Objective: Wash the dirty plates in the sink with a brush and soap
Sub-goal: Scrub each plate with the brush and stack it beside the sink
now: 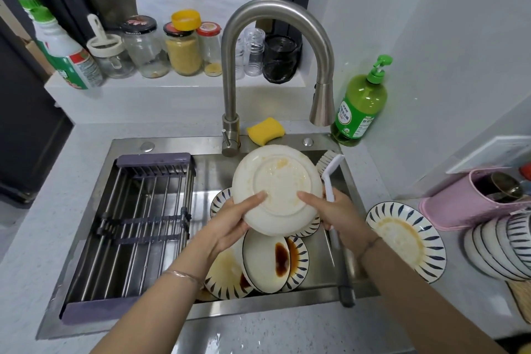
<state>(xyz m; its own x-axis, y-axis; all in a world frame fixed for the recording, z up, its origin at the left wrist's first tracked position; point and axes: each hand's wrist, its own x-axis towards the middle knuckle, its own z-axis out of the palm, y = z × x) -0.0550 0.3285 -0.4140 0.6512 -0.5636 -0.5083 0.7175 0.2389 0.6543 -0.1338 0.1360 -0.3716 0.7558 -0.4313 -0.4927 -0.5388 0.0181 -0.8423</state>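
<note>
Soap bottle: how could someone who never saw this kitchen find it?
Find the curved tap behind the sink. Just right of its spout, on the counter, stands the soap bottle. Unlike the white spray bottle far left, it is clear green with a pump top.

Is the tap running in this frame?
Off: no water stream falls from the faucet spout into the sink, and the held plate shows smears, no running water.
</note>
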